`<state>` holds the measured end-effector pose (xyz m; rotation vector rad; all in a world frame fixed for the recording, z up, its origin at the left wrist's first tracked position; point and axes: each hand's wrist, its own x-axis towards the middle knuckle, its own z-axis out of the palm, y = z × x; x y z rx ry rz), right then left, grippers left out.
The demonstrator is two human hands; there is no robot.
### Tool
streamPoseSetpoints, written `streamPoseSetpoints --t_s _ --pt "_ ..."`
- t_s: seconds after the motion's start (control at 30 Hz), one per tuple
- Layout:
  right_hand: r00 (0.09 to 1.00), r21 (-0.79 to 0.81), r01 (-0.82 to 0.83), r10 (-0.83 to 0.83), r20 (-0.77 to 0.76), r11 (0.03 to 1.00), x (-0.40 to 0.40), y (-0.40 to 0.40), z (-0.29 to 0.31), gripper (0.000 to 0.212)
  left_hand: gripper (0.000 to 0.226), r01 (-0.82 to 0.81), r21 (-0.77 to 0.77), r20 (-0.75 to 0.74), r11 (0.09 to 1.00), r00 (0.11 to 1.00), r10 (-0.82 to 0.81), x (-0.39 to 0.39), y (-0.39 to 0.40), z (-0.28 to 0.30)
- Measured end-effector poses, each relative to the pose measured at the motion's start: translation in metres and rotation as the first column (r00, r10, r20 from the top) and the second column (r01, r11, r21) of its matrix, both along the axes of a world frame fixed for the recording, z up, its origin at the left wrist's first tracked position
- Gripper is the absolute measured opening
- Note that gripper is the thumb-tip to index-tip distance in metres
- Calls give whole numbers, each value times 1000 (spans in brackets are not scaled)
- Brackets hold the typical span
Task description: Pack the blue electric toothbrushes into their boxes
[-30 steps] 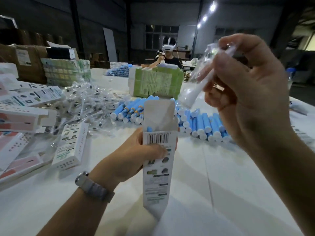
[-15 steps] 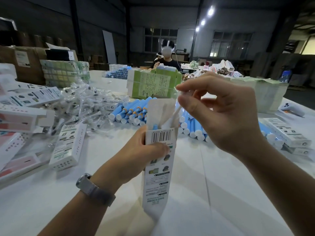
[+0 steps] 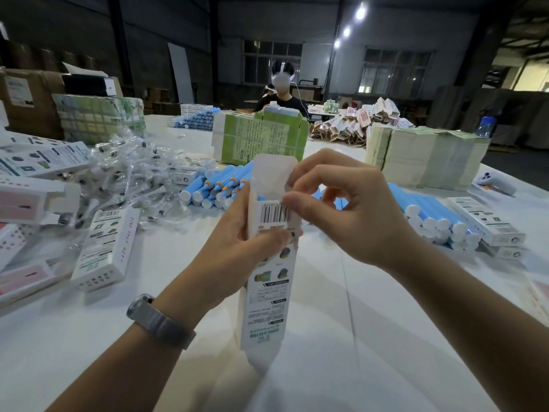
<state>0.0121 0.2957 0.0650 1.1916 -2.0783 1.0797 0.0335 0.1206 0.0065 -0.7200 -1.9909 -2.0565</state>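
Left hand (image 3: pixel 237 248) wrapped round the upper half of a white toothbrush box (image 3: pixel 267 281), thumb across the front just under the barcode, fingers behind; a firm grip on the carton, held upright with its lower end near the counter (image 3: pixel 341 367). Right hand (image 3: pixel 347 215) at the open top of the same box, thumb and forefinger pinched narrow at the right edge of the mouth; cannot tell what, if anything, sits between them. Top flap standing up behind the opening. A sliver of blue toothbrush (image 3: pixel 261 198) visible inside the mouth of the box, just above the barcode. Wristwatch (image 3: pixel 162 322) on the left wrist. Beyond the box, a pile of blue toothbrushes (image 3: pixel 214 188) lying on the counter, more of them in a row to the right (image 3: pixel 427 215). Heap of clear-wrapped brush heads (image 3: pixel 127 179) at the left, a closed white box (image 3: pixel 107 248) lying just in front of it. Further boxes at the right edge (image 3: pixel 484 218). Green carton stack (image 3: pixel 258 138) behind the pile. Another person (image 3: pixel 280 93) seated across the counter, wearing a headset.
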Motion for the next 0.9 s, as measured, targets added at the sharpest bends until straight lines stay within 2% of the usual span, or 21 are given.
streamPoseSetpoints --t_s 0.17,0.37,0.53,0.7,0.9 --pt "1000 -109 -2 2 0 994 -6 -5 -12 18 52 64 56 -28 996 998 -63 0 1 -2" --pt "983 -286 -104 142 117 952 -11 -7 -22 10 54 79 3 -88 997 993 -78 -1 2 -1" --pt "983 -235 -98 132 131 967 -13 -9 -32 16 63 24 3 -228 1000 973 -23 0 8 -3" --pt "978 -294 -112 157 137 949 -12 -10 -33 24 50 -11 -19 -305 1000 952 5 0 10 -4" --pt "973 -323 -113 170 153 940 -11 -8 -32 15 30 -6 -50 -311 999 950 -10 0 11 -3"
